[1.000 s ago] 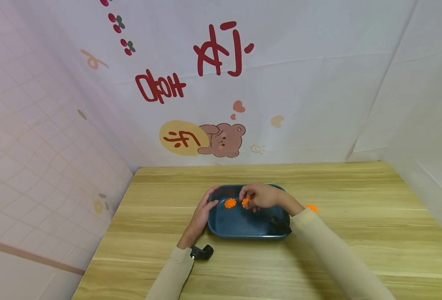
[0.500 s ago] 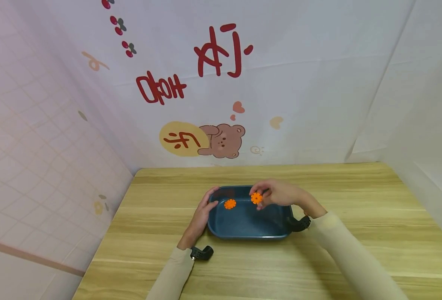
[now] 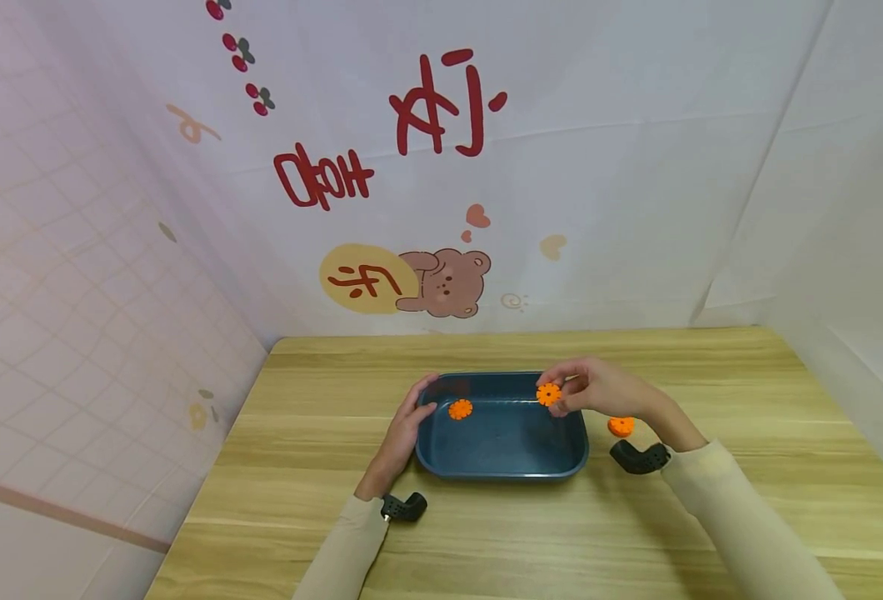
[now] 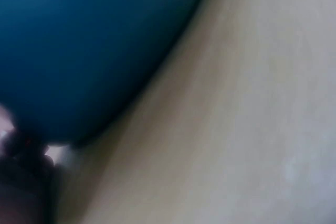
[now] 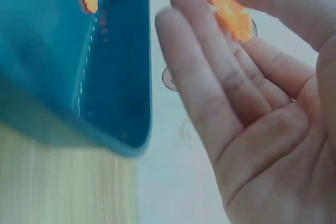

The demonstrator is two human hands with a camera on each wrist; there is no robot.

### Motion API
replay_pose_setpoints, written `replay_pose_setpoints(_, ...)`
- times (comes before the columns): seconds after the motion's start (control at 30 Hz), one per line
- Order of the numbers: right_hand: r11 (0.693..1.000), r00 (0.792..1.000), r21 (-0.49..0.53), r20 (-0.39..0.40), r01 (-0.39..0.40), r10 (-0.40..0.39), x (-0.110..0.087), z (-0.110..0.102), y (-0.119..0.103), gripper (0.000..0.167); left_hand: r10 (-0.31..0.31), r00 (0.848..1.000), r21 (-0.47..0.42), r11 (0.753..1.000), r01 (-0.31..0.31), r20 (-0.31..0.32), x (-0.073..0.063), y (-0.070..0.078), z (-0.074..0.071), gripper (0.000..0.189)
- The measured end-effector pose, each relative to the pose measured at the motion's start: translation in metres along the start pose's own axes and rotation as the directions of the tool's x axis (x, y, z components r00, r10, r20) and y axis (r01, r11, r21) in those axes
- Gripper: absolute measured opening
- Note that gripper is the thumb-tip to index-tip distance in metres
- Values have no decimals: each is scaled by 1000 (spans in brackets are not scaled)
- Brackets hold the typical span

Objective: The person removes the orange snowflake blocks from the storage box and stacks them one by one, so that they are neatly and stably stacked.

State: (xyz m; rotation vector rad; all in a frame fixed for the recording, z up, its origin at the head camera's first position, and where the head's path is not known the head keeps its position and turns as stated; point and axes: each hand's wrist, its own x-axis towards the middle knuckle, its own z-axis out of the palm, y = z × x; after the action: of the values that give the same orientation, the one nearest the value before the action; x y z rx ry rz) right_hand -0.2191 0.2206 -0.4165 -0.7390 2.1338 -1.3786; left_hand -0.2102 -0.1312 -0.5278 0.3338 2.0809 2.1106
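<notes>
A dark blue rectangular tray (image 3: 501, 478) sits on the wooden table. My left hand (image 3: 399, 437) holds its left side, thumb over the rim and fingers along the outer wall. In the left wrist view, the blurred blue tray wall (image 4: 79, 51) fills the upper left. An orange interlocking disc with notched edges (image 3: 549, 394) is pinched between thumb and fingers of my right hand (image 3: 606, 388), above the tray's right end. The right wrist view shows that hand's other fingers (image 5: 194, 72) stretched out. Another orange disc (image 3: 460, 409) lies inside the tray at the left.
More orange discs (image 3: 621, 427) lie stacked on the table right of the tray, close below my right wrist. A white wall covering (image 3: 636, 208) with printed characters and a bear rises behind the table's back edge.
My right hand has moved right with the orange disc, from over the tray's middle to its right end. The stack at the right shows again. My left hand has stayed put.
</notes>
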Motion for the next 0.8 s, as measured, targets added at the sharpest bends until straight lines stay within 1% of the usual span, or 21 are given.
replay_pose_setpoints(0.13, 995, 994, -77, -85, 66, -72, -14, -8, 8, 33, 2, 1000, 1, 1000, -2, -5, 0, 0, 1, 46)
replay_pose_setpoints(0.23, 984, 978, -149, -171, 93, -118, -25, -14, 16, 27, -1, 1000, -2, 1000, 1, -7, 0, 0, 1, 46)
replay_pose_setpoints(0.33, 978, 958, -199, -265, 58, -111, -37, -19, 24, 25, -4, 1000, -6, 1000, 4, -8, 1, -1, 1, 46)
replay_pose_setpoints(0.43, 968, 937, -249, -337, 10, -96, -49, -22, 35, 25, -12, 1000, -6, 1000, 12, -8, 2, -1, 1, 45)
replay_pose_setpoints(0.5, 962, 926, -275, -365, -6, -98, -56, -23, 43, 25, -19, 1000, -7, 1000, 19, -3, 3, 0, 1, 45)
replay_pose_setpoints(0.63, 944, 906, -330, -398, 7, -146, -67, -25, 60, 23, -24, 999, -15, 1000, 24, 22, 3, 4, 0, 48)
replay_pose_setpoints(0.7, 941, 897, -337, -408, 22, -167, -70, -24, 68, 24, -25, 999, -22, 999, 26, 30, 3, 6, 0, 49)
replay_pose_setpoints(0.8, 943, 888, -332, -426, 27, -175, -74, -23, 79, 26, -30, 999, -20, 999, 30, 24, 3, 7, 0, 49)
